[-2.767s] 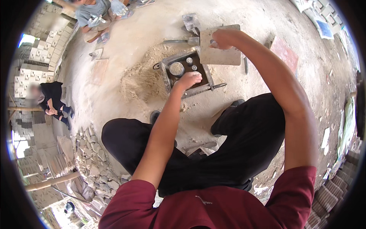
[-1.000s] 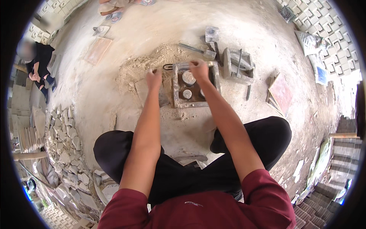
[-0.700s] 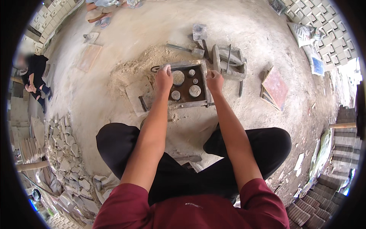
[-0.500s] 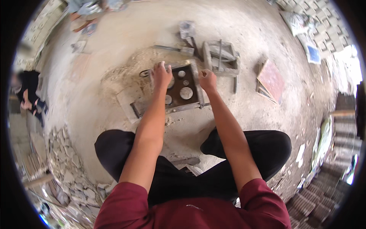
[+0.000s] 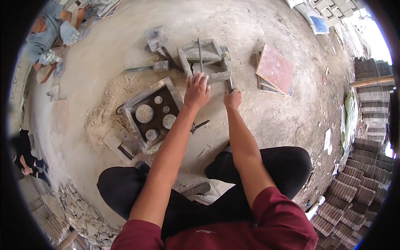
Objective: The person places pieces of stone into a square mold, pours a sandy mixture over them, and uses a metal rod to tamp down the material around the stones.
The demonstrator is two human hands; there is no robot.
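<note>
My left hand (image 5: 197, 91) reaches to the near side of a dusty box frame (image 5: 219, 76), fingers apart at its edge; contact is hard to make out. A thin bar (image 5: 200, 54) lies across that frame. Close by, my right hand (image 5: 233, 99) is closed around the lower end of a short metal handle (image 5: 230, 84) at the frame's near right corner. Left of my left forearm sits a second box frame (image 5: 132, 128), holding a dark bed with several pale round discs (image 5: 144, 113). A clamp-like rod (image 5: 201, 126) juts from its right side.
A mallet (image 5: 160, 66) and a flat-bladed tool (image 5: 156, 38) lie beyond the frames. Loose sand (image 5: 98, 121) is heaped at left. Stacked reddish boards (image 5: 275, 68) lie at right, stacked tiles (image 5: 348, 187) farther right. Another person (image 5: 48, 37) sits at the far left.
Both hands have left the disc-filled frame; my left hand has moved right to the other frame, and my right hand to the handle there. My view has shifted right.
</note>
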